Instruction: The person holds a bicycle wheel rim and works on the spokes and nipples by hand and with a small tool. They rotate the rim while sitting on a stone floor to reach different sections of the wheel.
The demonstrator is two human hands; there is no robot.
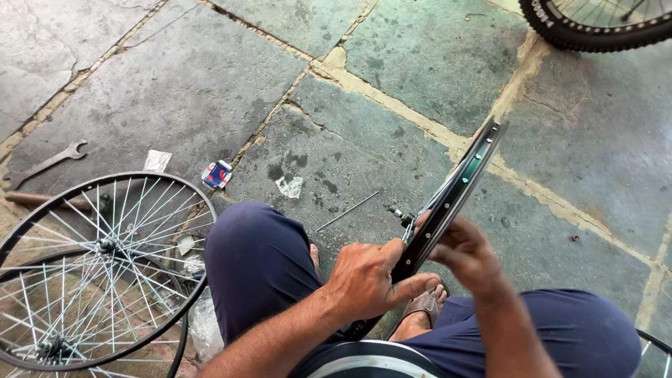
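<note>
Between our knees we clamp the black metal bicycle rim (448, 199) edge-on, tilting up and rightward; left hand (364, 280) grips its lower edge, right hand (465, 252) closes just above.

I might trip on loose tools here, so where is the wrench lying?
The wrench lies flat on the stone floor at the far left of the head view, just above the spoked wheels and left of a white scrap of paper.
</note>
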